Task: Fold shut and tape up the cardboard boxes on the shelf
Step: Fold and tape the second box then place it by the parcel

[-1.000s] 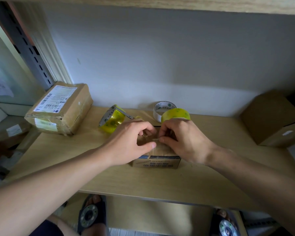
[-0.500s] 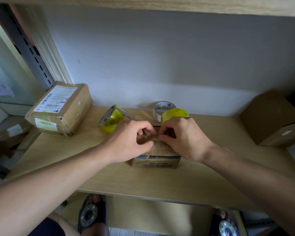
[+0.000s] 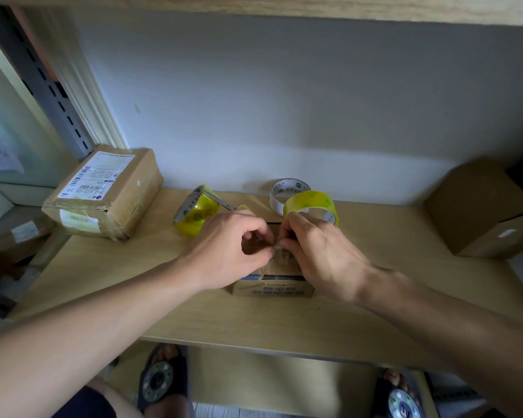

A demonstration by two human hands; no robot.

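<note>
From the head view, both hands meet over a small cardboard box (image 3: 273, 286) that sits on the wooden shelf (image 3: 284, 324), directly beneath the fingers and partly hidden by them; only its near face, with a blue band and printed characters, and a strip of its top show between the wrists. The left hand (image 3: 230, 251) comes in from the near left with its fingers curled, thumb and forefinger closed together at the middle of the box top. The right hand (image 3: 317, 254) mirrors it from the near right, fingers curled, its thumb and forefinger tips meeting the left hand's tips. Between those tips there is a glint of what looks like clear tape (image 3: 280, 251) lying on the box top, and both hands appear to pinch it; how much tape is there cannot be told. Just beyond the left hand's knuckles a yellow tape roll (image 3: 195, 212) leans on its side. Just beyond the right hand's knuckles stands a second yellow roll (image 3: 310, 203), with a white roll (image 3: 287, 191) close behind it by the wall. Well off to the left of the left hand lies a taped parcel with a shipping label (image 3: 106, 191). Well off to the right of the right hand sits a plain brown box (image 3: 477, 209). Below the shelf edge, under the forearms, two sandalled feet show.
</note>
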